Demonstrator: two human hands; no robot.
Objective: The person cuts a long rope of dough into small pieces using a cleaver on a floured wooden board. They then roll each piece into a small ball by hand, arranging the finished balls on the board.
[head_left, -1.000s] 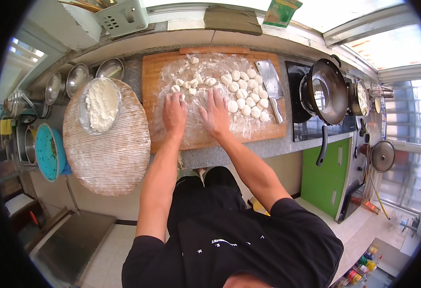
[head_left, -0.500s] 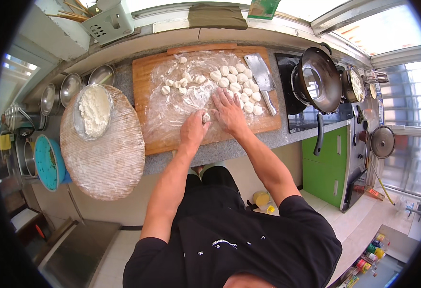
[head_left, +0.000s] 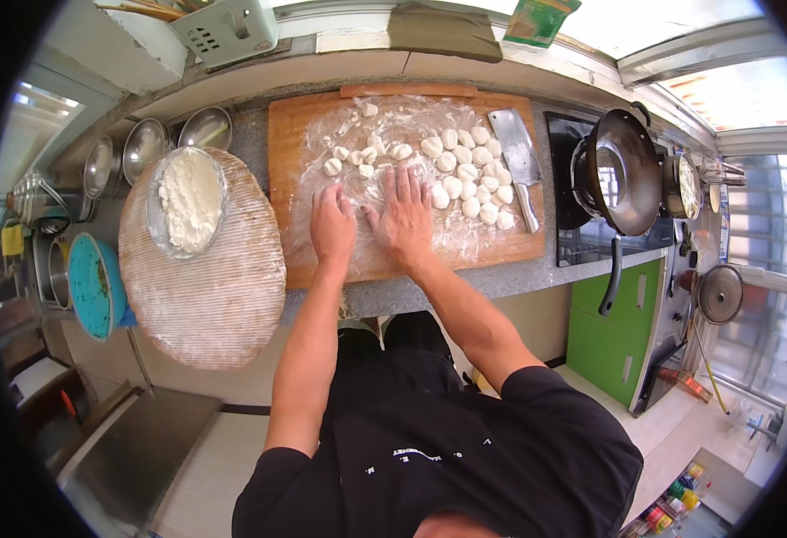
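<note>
My right hand (head_left: 401,220) lies palm down on the floured wooden board (head_left: 288,134), fingers spread. Beside it, my left hand (head_left: 333,231) rests on the board with its fingers stretched forward; whatever lies beneath either palm is hidden. Just beyond my fingertips sits a loose group of small dough pieces (head_left: 355,158). To the right, several rounded, flattened dough pieces (head_left: 465,170) are gathered close together. A cleaver (head_left: 514,152) with a pale handle lies along the board's right side.
Left of the board, a glass bowl of flour (head_left: 187,202) stands on a round ridged tray (head_left: 201,314). Metal bowls (head_left: 145,151) and a turquoise basin (head_left: 89,287) are farther left. On the right, a wok (head_left: 627,170) sits on the black cooktop (head_left: 566,235), its handle jutting toward me.
Both hands have moved left across the board, away from the gathered dough pieces. The small dough piece seen at my left fingers is out of sight now. The view has shifted slightly.
</note>
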